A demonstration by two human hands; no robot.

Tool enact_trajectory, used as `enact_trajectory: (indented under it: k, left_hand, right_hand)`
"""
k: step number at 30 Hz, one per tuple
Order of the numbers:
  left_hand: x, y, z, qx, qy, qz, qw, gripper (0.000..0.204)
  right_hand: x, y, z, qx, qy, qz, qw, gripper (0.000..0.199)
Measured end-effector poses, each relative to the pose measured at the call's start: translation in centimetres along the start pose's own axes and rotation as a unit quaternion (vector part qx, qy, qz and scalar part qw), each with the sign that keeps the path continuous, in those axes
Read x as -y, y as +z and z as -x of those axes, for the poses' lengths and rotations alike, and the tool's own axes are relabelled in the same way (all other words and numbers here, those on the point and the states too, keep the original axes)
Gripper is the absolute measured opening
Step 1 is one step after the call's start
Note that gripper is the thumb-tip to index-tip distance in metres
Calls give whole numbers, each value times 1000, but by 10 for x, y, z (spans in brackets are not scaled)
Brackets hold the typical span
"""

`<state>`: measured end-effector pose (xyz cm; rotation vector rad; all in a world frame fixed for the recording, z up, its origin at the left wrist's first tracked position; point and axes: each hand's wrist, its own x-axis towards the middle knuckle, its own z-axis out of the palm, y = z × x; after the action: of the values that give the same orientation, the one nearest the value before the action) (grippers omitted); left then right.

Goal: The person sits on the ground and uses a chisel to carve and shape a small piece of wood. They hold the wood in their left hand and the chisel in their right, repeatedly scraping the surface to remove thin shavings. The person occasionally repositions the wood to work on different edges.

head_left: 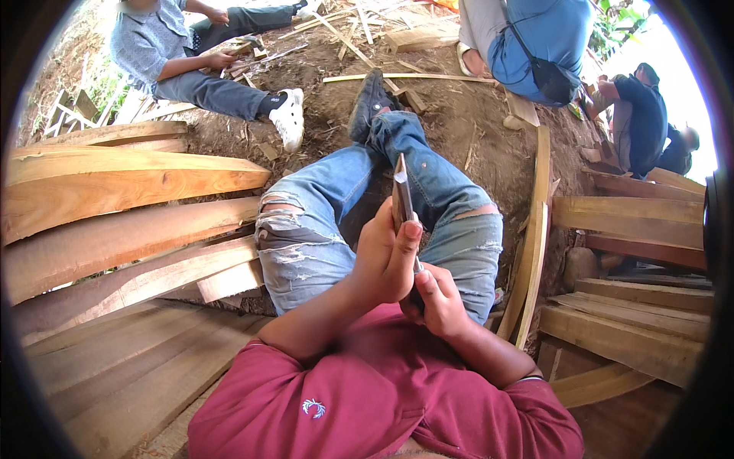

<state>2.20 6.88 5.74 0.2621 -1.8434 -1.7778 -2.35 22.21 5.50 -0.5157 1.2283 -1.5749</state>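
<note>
Grey metal is rising between two bare hands: a narrow bladed tool, its tip pointing away from the wearer. The right hand is closing around its dark handle, while just above and to the left, the left hand is clamping the flat part between thumb and fingers. One face is showing brownish; whether that is wood or a reflection, I cannot tell. Directly behind the grip, ripped blue jeans are bending at both knees, and nearer the body a maroon shirt is filling the space. Left of the grip, thick sawn planks are lying stacked; to its right, a long board is running alongside more stacked timber. Beyond the grip, a dark shoe is resting on brown soil. Farther off to the left, a seated person is wearing white shoes; off to the right, somebody in blue is carrying a black bag.
</note>
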Motion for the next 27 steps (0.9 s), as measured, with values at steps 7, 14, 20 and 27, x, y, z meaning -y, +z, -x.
enact_trajectory:
  k: [7, 14, 20, 27]
  left_hand:
    - [-14, -5, -13, -21, -15, 152, 988, 42]
    - [-10, -3, -14, -36, -43, 223, 973, 43]
    - [-12, -6, -21, -60, -44, 196, 978, 49]
    - [-11, -8, -25, -51, -85, 203, 974, 51]
  right_hand:
    - [-6, 6, 0, 0, -12, 11, 1000, 64]
    - [-18, 4, 0, 2, -17, -1, 1000, 57]
    - [-4, 6, -2, -7, -6, 1, 1000, 54]
    - [-2, 1, -4, -5, 23, -21, 1000, 53]
